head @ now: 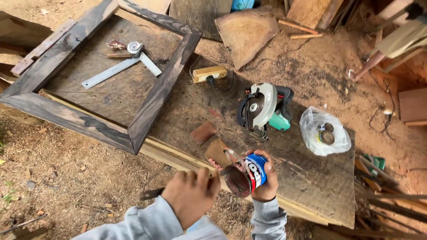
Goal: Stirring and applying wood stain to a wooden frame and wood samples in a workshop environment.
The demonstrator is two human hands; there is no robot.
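The right hand (267, 178) is gripping a small blue-and-red tin can (249, 175), tilted over the workbench edge. The left hand (191, 195) is closing around a dark flat tool (151, 194), apparently prying at the lid, possibly still seated. The dark mitred wooden frame (155, 100) is lying assembled nearby.

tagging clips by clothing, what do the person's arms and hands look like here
Both arms wear long light grey sleeves of soft, sweatshirt-like cloth, the left sleeve and the right sleeve each ending in a ribbed cuff at the wrist. The left hand and right hand are bare: no gloves, and no rings or watch can be seen.
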